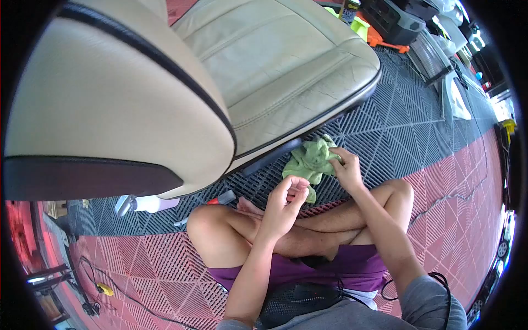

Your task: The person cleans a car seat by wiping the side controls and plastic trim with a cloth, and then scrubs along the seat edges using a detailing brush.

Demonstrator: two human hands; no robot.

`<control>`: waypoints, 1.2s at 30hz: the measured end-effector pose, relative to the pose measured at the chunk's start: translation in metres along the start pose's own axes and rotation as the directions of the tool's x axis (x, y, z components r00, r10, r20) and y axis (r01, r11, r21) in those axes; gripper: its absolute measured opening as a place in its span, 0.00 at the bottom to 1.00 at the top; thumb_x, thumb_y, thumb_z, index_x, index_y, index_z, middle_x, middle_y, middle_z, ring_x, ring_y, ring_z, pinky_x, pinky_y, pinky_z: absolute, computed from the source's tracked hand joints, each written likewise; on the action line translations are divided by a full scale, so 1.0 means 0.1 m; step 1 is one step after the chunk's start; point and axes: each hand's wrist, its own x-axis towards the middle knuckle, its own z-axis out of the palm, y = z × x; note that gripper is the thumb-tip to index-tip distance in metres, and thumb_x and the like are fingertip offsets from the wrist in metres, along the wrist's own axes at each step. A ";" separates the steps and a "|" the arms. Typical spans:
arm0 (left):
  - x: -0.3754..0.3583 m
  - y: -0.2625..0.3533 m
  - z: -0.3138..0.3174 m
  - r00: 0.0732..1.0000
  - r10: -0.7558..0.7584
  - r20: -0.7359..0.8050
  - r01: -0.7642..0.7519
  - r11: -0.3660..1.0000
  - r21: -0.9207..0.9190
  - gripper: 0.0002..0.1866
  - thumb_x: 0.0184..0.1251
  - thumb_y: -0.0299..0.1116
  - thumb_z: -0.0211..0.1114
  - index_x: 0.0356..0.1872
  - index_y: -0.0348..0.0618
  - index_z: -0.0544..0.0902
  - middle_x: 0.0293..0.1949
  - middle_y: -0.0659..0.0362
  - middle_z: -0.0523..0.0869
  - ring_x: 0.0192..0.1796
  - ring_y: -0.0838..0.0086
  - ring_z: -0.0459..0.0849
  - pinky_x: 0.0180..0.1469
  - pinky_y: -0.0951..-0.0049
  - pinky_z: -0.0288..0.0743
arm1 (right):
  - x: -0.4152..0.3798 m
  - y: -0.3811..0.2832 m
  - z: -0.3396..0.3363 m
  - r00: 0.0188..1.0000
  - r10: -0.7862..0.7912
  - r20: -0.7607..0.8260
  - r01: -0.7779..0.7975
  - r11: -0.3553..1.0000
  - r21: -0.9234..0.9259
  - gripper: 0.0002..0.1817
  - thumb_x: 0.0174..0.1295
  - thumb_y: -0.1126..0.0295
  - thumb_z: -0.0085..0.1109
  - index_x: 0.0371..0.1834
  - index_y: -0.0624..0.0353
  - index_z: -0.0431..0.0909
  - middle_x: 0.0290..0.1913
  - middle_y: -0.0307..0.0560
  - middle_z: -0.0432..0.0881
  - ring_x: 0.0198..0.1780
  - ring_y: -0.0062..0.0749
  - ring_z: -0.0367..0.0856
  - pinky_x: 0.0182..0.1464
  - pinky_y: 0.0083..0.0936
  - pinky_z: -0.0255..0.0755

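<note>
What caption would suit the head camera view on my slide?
Beside a beige seat, the right hand pinches a green cloth while the half-curled left hand hovers nearby.

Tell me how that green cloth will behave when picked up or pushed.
The green cloth will probably hang floppy, given its loose, crumpled folds. It is likely light, appearing to be just a small bunch of fabric. Pushed along the slatted floor, it might bunch up rather than slide.
</note>
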 end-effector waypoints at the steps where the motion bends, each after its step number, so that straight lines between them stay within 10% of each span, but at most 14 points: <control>1: 0.02 0.01 0.02 1.000 -0.006 0.016 0.006 1.000 -0.005 0.10 0.73 0.34 0.63 0.48 0.38 0.82 0.39 0.60 0.87 0.40 0.79 0.82 0.45 0.76 0.75 | -0.06 0.02 0.09 0.982 0.187 -0.019 -0.182 0.969 0.166 0.14 0.61 0.77 0.62 0.51 0.64 0.83 0.37 0.44 0.89 0.26 0.25 0.82 0.31 0.28 0.77; 2: 0.05 0.03 0.03 1.000 -0.006 0.031 0.006 1.000 -0.009 0.10 0.73 0.34 0.63 0.48 0.38 0.82 0.38 0.60 0.86 0.40 0.80 0.82 0.45 0.77 0.75 | -0.06 -0.25 0.12 0.898 0.438 0.042 -0.432 0.859 0.276 0.14 0.64 0.77 0.62 0.53 0.66 0.83 0.35 0.41 0.88 0.31 0.21 0.80 0.34 0.24 0.76; 5: 0.05 0.05 0.01 0.994 -0.029 0.108 0.036 0.997 -0.063 0.10 0.73 0.32 0.63 0.48 0.38 0.82 0.37 0.61 0.86 0.38 0.81 0.81 0.44 0.78 0.75 | -0.12 -0.10 0.62 0.968 0.250 -0.032 -0.205 0.856 0.474 0.15 0.67 0.81 0.58 0.57 0.64 0.81 0.40 0.43 0.88 0.36 0.17 0.81 0.39 0.19 0.77; 8: -0.01 0.10 -0.04 0.991 -0.042 0.124 0.047 0.998 -0.035 0.08 0.73 0.28 0.62 0.48 0.38 0.81 0.34 0.65 0.80 0.39 0.84 0.79 0.45 0.81 0.73 | -0.14 -0.47 0.91 0.861 0.489 0.142 -0.413 0.508 0.756 0.09 0.69 0.80 0.57 0.49 0.61 0.82 0.42 0.36 0.86 0.40 0.17 0.81 0.44 0.20 0.78; 11: -0.04 0.12 -0.06 0.994 -0.032 0.108 0.034 0.999 -0.017 0.07 0.74 0.27 0.61 0.49 0.38 0.80 0.33 0.67 0.79 0.39 0.86 0.78 0.46 0.82 0.73 | -0.13 -0.54 1.22 0.873 0.478 0.100 -0.340 0.448 0.827 0.08 0.71 0.77 0.56 0.50 0.60 0.81 0.42 0.35 0.86 0.39 0.17 0.80 0.43 0.18 0.77; 23: -0.02 0.17 0.01 0.989 0.024 0.145 -0.028 0.999 0.029 0.09 0.71 0.29 0.63 0.49 0.39 0.81 0.35 0.60 0.81 0.39 0.78 0.79 0.44 0.75 0.74 | -0.18 -0.61 1.37 0.979 0.055 0.196 -0.092 0.979 0.183 0.13 0.65 0.83 0.54 0.51 0.60 0.80 0.46 0.44 0.83 0.48 0.30 0.79 0.51 0.28 0.71; 29: 0.04 0.17 0.05 0.985 0.060 0.162 -0.069 0.996 0.052 0.10 0.72 0.32 0.62 0.49 0.38 0.80 0.36 0.59 0.83 0.39 0.75 0.82 0.45 0.73 0.76 | -0.13 -0.84 1.37 0.998 0.020 0.062 -0.044 0.903 0.427 0.25 0.48 0.90 0.49 0.50 0.58 0.77 0.46 0.49 0.76 0.50 0.38 0.74 0.54 0.37 0.59; 36: 0.08 0.16 0.06 0.966 -0.013 0.258 -0.026 0.989 0.147 0.12 0.72 0.33 0.63 0.50 0.38 0.80 0.38 0.58 0.86 0.42 0.75 0.83 0.47 0.71 0.77 | 0.14 -0.70 0.70 0.874 -0.317 0.369 0.411 0.886 -0.213 0.17 0.51 0.75 0.60 0.45 0.50 0.85 0.42 0.39 0.82 0.44 0.36 0.82 0.48 0.38 0.59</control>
